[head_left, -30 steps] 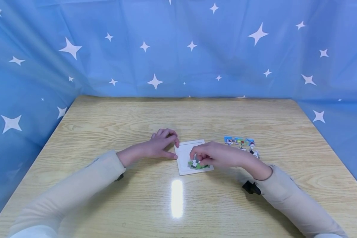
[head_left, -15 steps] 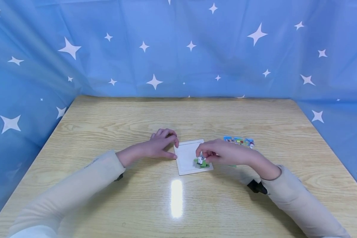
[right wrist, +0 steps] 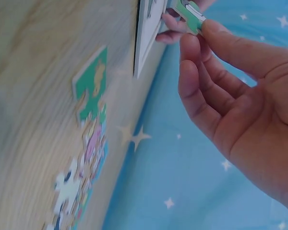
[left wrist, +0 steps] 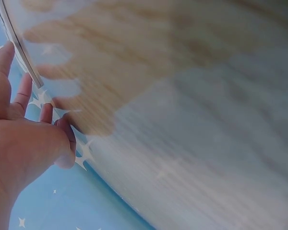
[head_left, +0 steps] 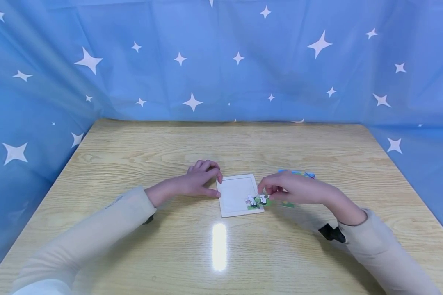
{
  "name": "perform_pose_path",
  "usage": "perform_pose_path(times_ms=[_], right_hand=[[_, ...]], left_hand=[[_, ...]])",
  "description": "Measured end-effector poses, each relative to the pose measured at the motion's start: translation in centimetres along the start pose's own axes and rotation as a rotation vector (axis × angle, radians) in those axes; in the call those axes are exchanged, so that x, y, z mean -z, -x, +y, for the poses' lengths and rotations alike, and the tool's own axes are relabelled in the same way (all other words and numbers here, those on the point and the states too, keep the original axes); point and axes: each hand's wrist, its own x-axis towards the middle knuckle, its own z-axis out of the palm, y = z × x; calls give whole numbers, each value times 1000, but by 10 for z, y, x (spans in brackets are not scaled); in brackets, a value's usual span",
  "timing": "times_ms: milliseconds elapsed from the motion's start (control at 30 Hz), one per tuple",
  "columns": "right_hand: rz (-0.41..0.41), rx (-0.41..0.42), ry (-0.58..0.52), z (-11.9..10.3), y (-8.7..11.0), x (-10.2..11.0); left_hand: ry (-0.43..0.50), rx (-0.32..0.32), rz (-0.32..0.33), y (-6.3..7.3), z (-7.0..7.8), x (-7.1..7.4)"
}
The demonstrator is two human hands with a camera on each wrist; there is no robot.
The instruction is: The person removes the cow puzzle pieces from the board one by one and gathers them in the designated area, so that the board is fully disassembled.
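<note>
A white square puzzle tray lies mid-table. One green-and-white jigsaw piece is in its lower right corner. My right hand is just past the tray's right edge, pinching another jigsaw piece between thumb and fingertips. In the right wrist view that held piece shows green and white, raised off the table. My left hand touches the tray's left edge with thumb and index finger, its fingers loosely bent. Seen from the left wrist, the fingers reach toward the tray's rim.
Right of the tray, partly hidden under my right hand, lie several loose jigsaw pieces; a green one and a white one show in the right wrist view. The wooden table meets a blue starred curtain behind.
From above the tray, my right hand has moved right with the pinched piece, now past the tray's edge. The piece in the lower right corner is now in plain sight. My left hand stays put.
</note>
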Motion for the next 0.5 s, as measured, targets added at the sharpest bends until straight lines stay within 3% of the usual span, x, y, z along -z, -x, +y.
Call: perform_pose_path(times_ms=[500], right_hand=[[31,-17,20,16,31,10]], left_hand=[[-21,8,-5,0,1,0]])
